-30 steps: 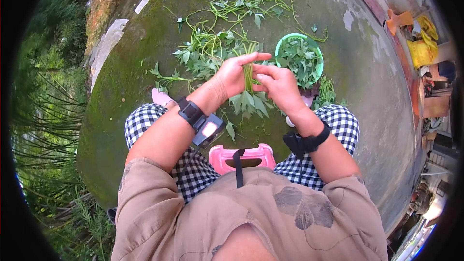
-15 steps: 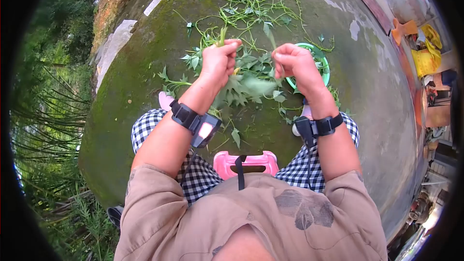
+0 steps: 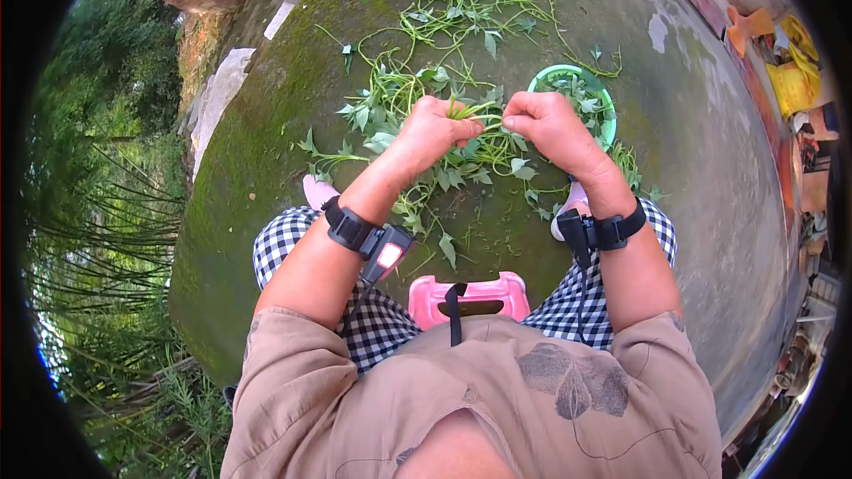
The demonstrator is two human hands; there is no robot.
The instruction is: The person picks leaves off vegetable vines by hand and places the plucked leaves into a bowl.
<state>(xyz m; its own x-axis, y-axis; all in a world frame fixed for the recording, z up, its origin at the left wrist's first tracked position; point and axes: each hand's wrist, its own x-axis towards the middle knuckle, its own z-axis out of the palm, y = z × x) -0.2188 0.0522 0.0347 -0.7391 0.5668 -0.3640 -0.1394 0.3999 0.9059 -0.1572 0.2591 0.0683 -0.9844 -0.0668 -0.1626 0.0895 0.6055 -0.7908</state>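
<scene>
Clutching green stems [image 3: 474, 113] in the left hand [image 3: 435, 131], now pinching their ends with the right hand [image 3: 555, 131] instead of holding it well apart as before; working above leafy vines [image 3: 390, 89], partly blocking the green basket [image 3: 610, 117].

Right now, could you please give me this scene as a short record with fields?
Left hand: closed around a bunch of green stems
Right hand: closed in a pinch beside these stems
Container: green basket of leaves, beyond the right hand
Ground: leafy vines scattered on mossy ground
Seat: pink plastic stool between checked trouser legs
</scene>
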